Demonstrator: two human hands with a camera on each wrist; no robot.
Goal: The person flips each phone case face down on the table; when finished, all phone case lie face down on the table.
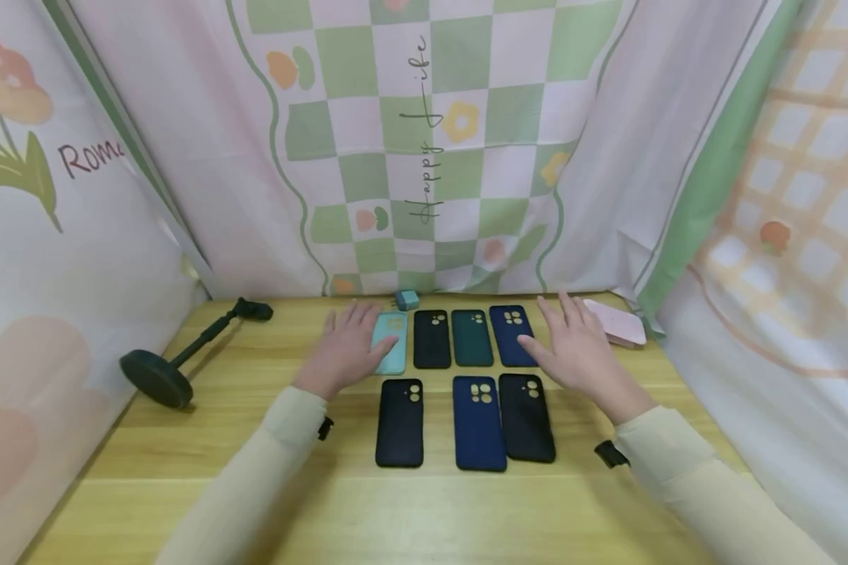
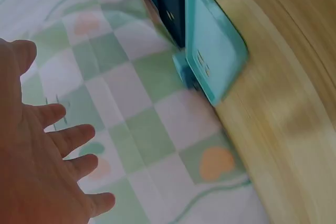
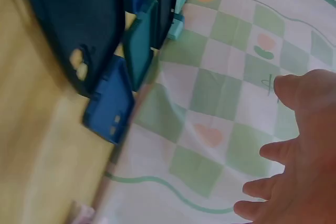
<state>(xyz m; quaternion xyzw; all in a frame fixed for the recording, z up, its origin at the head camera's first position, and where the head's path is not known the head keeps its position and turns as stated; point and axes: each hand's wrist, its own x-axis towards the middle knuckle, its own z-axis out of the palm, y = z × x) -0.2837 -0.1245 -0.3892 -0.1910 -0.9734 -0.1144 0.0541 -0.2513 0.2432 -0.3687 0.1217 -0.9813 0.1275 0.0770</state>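
My left hand (image 1: 345,351) hovers with spread fingers, overlapping the left side of a light teal phone case (image 1: 396,359) in the head view. To the right in the same back row lie a black case (image 1: 432,345), a dark green case (image 1: 472,345) and a navy case (image 1: 509,345). Over that navy case's right edge reaches my right hand (image 1: 572,349), fingers straight and apart. In front lie a black case (image 1: 399,428), a blue case (image 1: 479,435) and another black case (image 1: 528,424), the latter two side by side. Both wrist views show the palms holding nothing.
A small teal plug adapter (image 1: 408,300) sits behind the back row. On the left stands a black stand with a round base (image 1: 157,380). A pale pink box-like item (image 1: 618,323) lies at the back right. A patterned curtain (image 1: 459,196) hangs behind the wooden table (image 1: 424,510).
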